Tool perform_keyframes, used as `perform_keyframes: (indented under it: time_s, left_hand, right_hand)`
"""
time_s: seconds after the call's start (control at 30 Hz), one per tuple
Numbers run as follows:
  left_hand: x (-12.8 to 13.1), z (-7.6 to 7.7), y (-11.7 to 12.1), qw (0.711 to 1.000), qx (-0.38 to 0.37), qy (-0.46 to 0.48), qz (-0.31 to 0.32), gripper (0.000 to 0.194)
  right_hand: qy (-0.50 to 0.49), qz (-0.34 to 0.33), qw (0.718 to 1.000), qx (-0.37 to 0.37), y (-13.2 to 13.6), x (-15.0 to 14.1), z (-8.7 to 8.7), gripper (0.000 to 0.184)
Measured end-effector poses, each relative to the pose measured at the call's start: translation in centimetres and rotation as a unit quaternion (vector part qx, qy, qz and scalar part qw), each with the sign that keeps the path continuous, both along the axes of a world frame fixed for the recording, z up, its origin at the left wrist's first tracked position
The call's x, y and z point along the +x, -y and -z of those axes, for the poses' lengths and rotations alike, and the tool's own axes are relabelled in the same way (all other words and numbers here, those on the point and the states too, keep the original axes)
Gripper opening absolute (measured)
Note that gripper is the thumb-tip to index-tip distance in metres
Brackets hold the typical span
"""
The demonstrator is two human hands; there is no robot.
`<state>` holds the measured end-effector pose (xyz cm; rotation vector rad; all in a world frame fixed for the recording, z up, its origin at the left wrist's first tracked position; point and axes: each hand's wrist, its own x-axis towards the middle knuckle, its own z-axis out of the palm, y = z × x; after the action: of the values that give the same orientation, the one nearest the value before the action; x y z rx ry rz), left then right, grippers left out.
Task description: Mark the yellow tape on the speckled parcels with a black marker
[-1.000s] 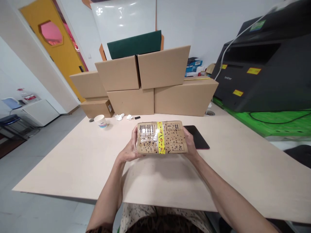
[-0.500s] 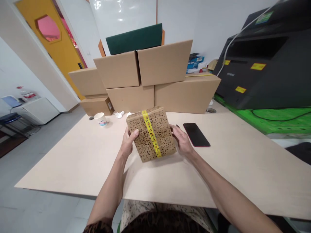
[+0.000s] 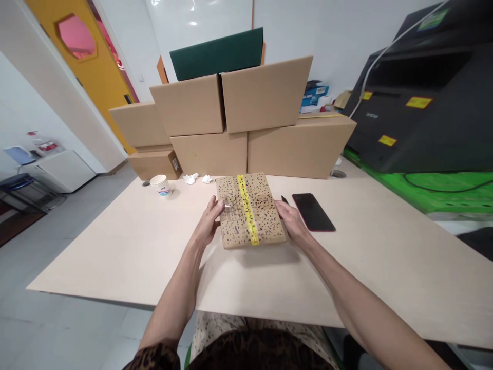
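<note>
Between my two hands is a flat cardboard box, speckled with dark marks and crossed by a strip of yellow tape. My left hand grips its left edge, the thumb lying at the upper left side. On the right edge, my right hand presses with its fingers partly hidden beneath the box. A shadow falls on the table under the near edge, so the box appears held just above the surface. Right of my right hand lies a black phone, with a dark pen close by.
Stacked cardboard boxes line the table's back edge, topped by a dark green box. A paper cup and crumpled tissues stand at the back left. A large black printer rests on a green surface at right.
The box has gone from tilted up toward me to lying nearly flat, and has turned and shifted slightly right. Both hands still hold its sides.
</note>
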<state>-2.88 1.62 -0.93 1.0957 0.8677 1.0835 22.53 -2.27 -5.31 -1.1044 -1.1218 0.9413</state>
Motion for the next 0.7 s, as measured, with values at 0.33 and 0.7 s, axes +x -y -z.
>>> perform_keyframes:
  time_s: [0.33,0.7]
  left_hand:
    - [0.3,0.0,0.4,0.994,-0.031,-0.103,0.01,0.089]
    - [-2.6,-1.4,-0.6,0.919,0.217,-0.279,-0.172,0.054]
  right_hand:
    - [0.11,0.095,0.988,-0.043,-0.4,1.8,-0.7,0.05]
    - [0.155,-0.044,0.986,-0.037,1.0,1.0,-2.2,0.046]
